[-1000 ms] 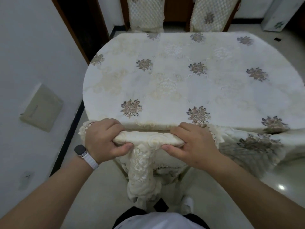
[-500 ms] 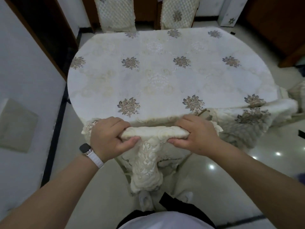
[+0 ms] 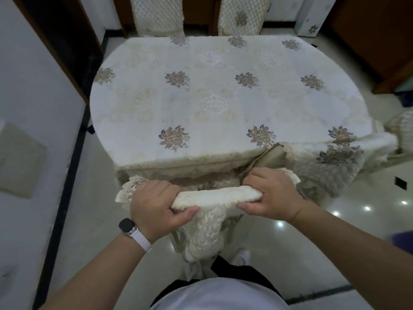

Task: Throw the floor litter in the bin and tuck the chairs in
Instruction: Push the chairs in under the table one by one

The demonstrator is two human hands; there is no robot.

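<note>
**Q:** Head view. Hands first?

**A:** Both are on the near chair point(image 3: 207, 238). My left hand point(image 3: 154, 204) wraps the left end of its top rail point(image 3: 223, 195), fingers over the far side and thumb curled under the front. My right hand point(image 3: 270, 193) grips the right end the same way. I hold nothing else.

**Q:** Where's that chair?

**A:** Straight ahead of me, at the near edge of the table point(image 3: 201, 104). The rail sits just beside the hanging hem of the tablecloth point(image 3: 178, 166). Touching or not, can't tell. The seat is hidden. A cream lace cover point(image 3: 207, 220) drapes down the chair back between my wrists.

**Q:** Other chairs?

**A:** The far left chair point(image 3: 156, 16) and far right chair point(image 3: 243, 14) stand upright at the table's far edge, close against it. A padded piece point(image 3: 402, 124) shows at the frame's right edge, beside the table's right end. It's too cropped to call.

**Q:** The cloth?

**A:** Cream with flower clusters. One fold point(image 3: 271, 156) is lifted just beyond my right fingers and shows a tan underside.

**Q:** Litter?

**A:** One small dark square point(image 3: 400, 182) lies on the glossy floor point(image 3: 335, 242), right of the table. Litter or tile inlay, can't tell.

**Q:** Anything else?

**A:** A watch point(image 3: 127, 225) with a white strap is on my left wrist. A beige panel point(image 3: 20, 159) is on the left wall.
</note>
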